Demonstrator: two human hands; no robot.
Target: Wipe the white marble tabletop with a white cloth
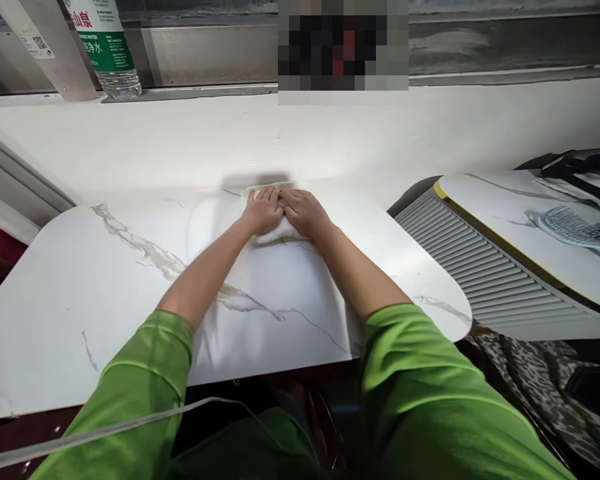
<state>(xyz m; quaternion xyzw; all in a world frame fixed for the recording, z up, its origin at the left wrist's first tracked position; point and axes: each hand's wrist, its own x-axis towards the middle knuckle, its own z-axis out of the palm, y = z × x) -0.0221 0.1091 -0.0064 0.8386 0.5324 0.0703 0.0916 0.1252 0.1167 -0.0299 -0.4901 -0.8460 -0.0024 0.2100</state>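
A small white cloth (280,232) lies at the far edge of a white marble-patterned tabletop (130,293). My left hand (263,210) and my right hand (304,211) rest side by side on top of it, fingers stretched flat and pressing down. Both arms reach forward from green sleeves. Most of the cloth is hidden under the hands.
A water bottle (111,53) and a translucent pale object (50,47) stand on the white window ledge (380,133) behind the table. At the right are a ribbed grey panel (480,267) and a second marble tabletop (520,227) with a comb (570,230) on it.
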